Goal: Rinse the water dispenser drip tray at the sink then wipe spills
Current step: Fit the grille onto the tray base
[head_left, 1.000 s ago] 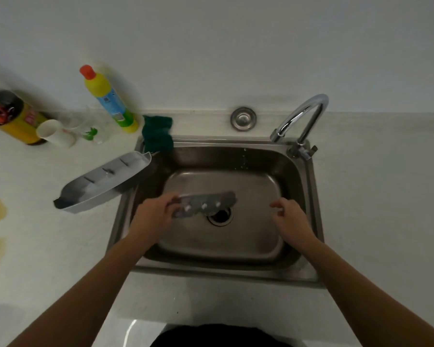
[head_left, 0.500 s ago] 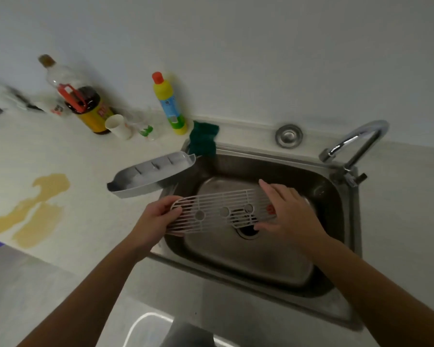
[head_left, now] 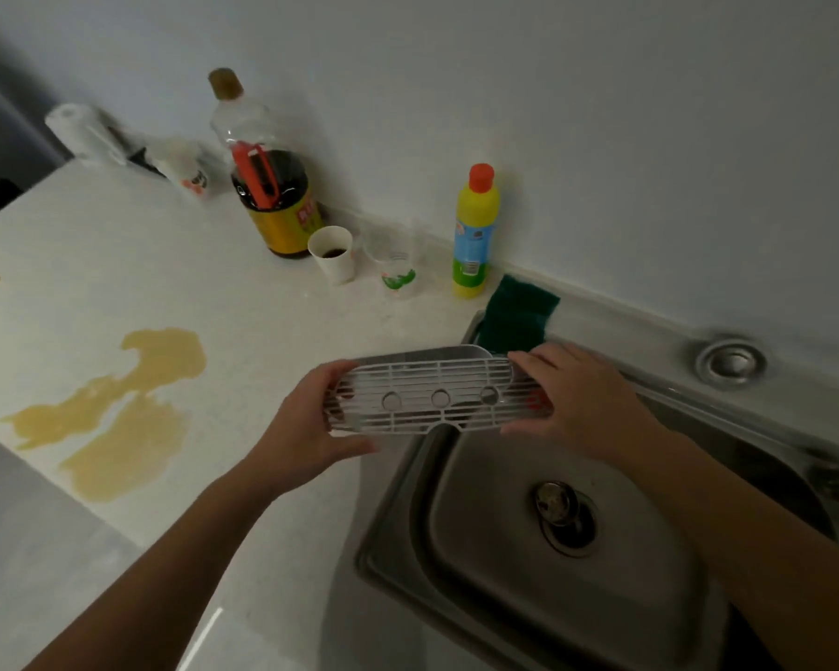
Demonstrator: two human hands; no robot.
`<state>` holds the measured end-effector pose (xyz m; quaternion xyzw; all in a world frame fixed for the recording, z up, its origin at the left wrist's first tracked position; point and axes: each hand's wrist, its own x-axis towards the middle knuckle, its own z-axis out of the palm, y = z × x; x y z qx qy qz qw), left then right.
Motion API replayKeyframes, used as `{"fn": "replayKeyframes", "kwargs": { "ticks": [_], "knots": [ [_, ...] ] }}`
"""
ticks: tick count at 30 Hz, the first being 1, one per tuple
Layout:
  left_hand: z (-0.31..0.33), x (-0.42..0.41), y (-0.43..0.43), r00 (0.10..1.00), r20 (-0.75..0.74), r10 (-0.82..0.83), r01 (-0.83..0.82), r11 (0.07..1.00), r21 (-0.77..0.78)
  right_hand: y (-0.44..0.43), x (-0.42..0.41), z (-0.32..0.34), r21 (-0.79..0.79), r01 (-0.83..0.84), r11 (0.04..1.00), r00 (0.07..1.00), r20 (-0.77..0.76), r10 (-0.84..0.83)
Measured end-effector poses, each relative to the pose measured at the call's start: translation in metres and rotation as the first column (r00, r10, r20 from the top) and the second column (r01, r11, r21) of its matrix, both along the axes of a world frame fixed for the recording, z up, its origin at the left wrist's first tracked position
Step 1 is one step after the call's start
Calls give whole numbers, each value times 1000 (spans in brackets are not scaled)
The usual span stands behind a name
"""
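Observation:
I hold the white slotted drip tray grille (head_left: 432, 397) level between both hands, over the sink's left rim. My left hand (head_left: 306, 428) grips its left end and my right hand (head_left: 582, 404) grips its right end. Just behind and under the grille lies the grey drip tray base (head_left: 437, 355), mostly hidden by it. The steel sink (head_left: 504, 598) with its drain (head_left: 565, 518) is at the lower right. A yellowish-brown spill (head_left: 117, 414) spreads on the white counter (head_left: 93, 263) at the left. A green scouring cloth (head_left: 517, 314) hangs over the sink's back corner.
Along the wall stand a yellow detergent bottle (head_left: 475, 230), a clear cup (head_left: 397, 263), a paper cup (head_left: 333, 254), a large dark sauce bottle (head_left: 267, 176) and a paper roll (head_left: 81, 130). A round steel fitting (head_left: 730, 363) sits behind the sink. The counter's front edge runs lower left.
The grille has been lifted out of the basin and carried left to the sink's rim above the tray base. My right hand took hold of it. The view swung left, bringing the spill closer.

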<state>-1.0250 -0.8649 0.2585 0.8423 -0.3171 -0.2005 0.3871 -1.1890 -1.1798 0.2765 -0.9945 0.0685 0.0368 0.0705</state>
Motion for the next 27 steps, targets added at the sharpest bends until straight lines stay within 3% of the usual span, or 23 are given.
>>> {"fn": "replayKeyframes", "kwargs": {
  "ticks": [3, 6, 14, 27],
  "knots": [
    [-17, 26, 8, 974, 227, -26, 14, 998, 53, 0, 34, -11, -21, -40, 999, 999, -8, 39],
    [-31, 44, 14, 951, 308, -35, -14, 988, 156, 3, 58, -23, -23, -67, 997, 997, -39, 66],
    [-56, 59, 20, 972, 233, -29, -13, 984, 180, 10, 72, -49, 167, -1, 986, 991, -135, 24],
    [-64, 54, 22, 979, 205, -6, -42, 972, 231, 9, 65, -64, 107, -38, 994, 990, -128, 52]
  ]
}}
